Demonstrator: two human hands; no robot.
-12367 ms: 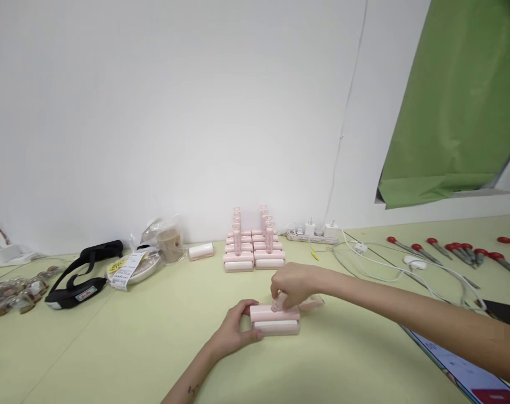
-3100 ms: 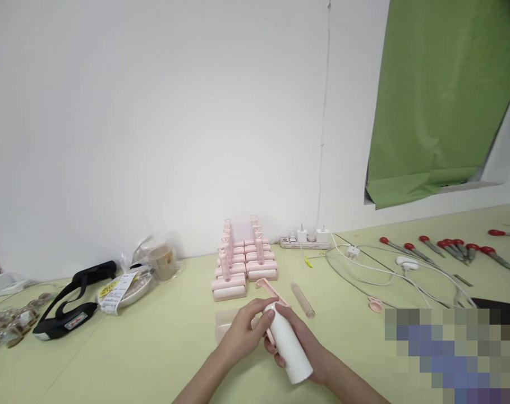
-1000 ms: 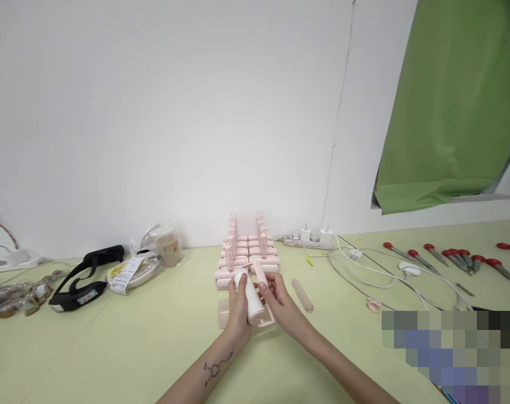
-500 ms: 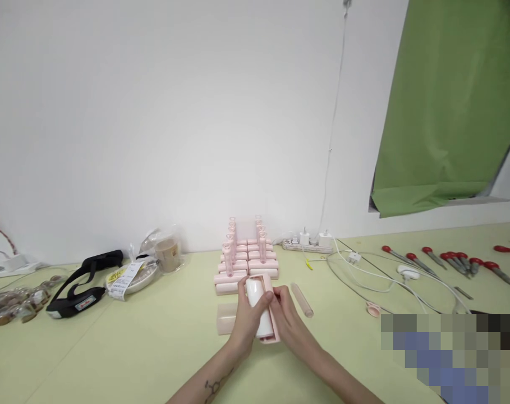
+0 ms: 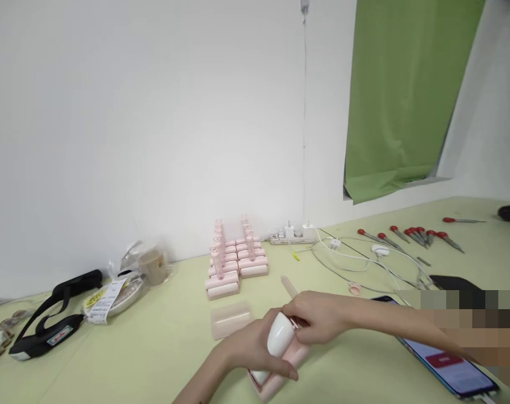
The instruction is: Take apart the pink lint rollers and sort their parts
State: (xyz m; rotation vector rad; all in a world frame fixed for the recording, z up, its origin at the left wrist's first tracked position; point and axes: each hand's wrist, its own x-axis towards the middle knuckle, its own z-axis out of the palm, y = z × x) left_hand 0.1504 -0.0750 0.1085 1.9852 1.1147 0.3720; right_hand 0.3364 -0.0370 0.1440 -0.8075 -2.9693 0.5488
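A pink lint roller (image 5: 280,334) with a white sticky roll lies tilted between my hands, low in the middle of the view. My left hand (image 5: 248,342) wraps around it from the left, its thumb stretched across the pink body. With bent fingers my right hand (image 5: 317,317) grips the upper end of the roller; what its fingertips pinch is partly hidden. Left of my hands lies a clear pink cover (image 5: 230,320). Just behind my right hand a translucent pink tube (image 5: 289,285) is partly covered.
Rows of pink lint rollers (image 5: 223,283) stand against the wall. A power strip (image 5: 292,239) and cables lie behind right, with several red-tipped tools (image 5: 418,235). A lit phone (image 5: 456,370) is below my right forearm. Left are a black strap (image 5: 48,331) and a bagged cup (image 5: 152,266).
The view has swung to the right. The lint roller has turned from nearly upright to slanting up rightward, and my right hand has moved from its side to its upper end.
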